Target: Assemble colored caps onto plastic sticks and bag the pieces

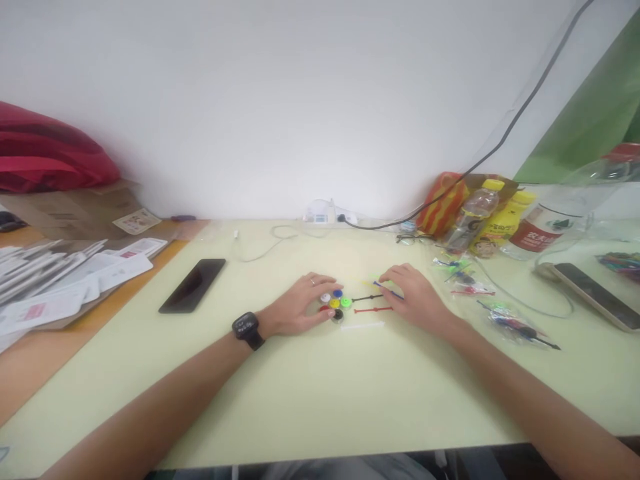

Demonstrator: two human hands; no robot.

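Discs point(335, 303): six | left hand point(296, 307): spread | sticks point(373, 310): five | right hand point(411, 293): grip unclear

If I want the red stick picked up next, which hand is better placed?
Probably the right hand: it is beside one end of the red stick, though also at the blue stick. The left hand is farther off, at the round coloured pieces.

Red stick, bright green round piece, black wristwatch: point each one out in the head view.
Red stick point(373, 310): head view, middle of its thin shaft.
Bright green round piece point(346, 303): head view, its top face.
Black wristwatch point(245, 325): head view, its dark screen.
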